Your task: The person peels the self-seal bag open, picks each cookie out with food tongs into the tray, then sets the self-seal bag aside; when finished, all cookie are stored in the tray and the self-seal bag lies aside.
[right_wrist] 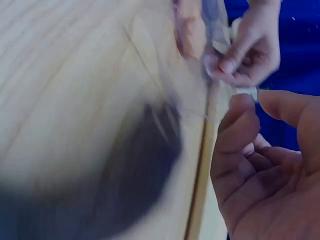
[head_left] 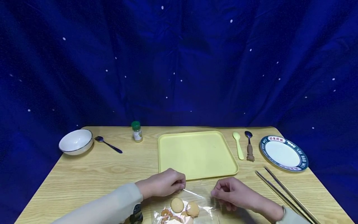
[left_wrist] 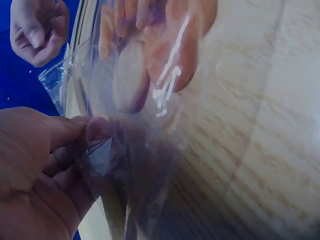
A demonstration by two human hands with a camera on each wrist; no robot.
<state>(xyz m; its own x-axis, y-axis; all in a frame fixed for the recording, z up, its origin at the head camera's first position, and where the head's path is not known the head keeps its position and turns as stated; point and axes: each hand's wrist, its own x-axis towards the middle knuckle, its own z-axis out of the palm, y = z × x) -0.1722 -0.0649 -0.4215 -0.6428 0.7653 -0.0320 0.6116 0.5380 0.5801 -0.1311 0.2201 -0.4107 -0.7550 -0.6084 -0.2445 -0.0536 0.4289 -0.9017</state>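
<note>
A clear plastic bag (head_left: pixel 205 214) of round biscuits (head_left: pixel 177 205) and ring-shaped snacks (head_left: pixel 167 213) lies at the table's near edge, below the tray. My left hand (head_left: pixel 167 183) pinches its upper left corner between thumb and fingers; in the left wrist view the film bunches at the fingertips (left_wrist: pixel 97 130). My right hand (head_left: pixel 236 193) hovers near the bag's upper right corner, fingers loosely bent. In the right wrist view a gap shows between that hand's thumb and index finger, and the bag's film is beside them.
A yellow tray (head_left: pixel 195 154) lies just beyond my hands. Leftward are a green-capped seasoning jar (head_left: pixel 137 132), a fork (head_left: pixel 109 144) and a white bowl (head_left: pixel 76 142). Rightward are a yellow spoon (head_left: pixel 238 146), a brown-handled spoon (head_left: pixel 249 146), tongs (head_left: pixel 288 194) and a rimmed plate (head_left: pixel 283 154).
</note>
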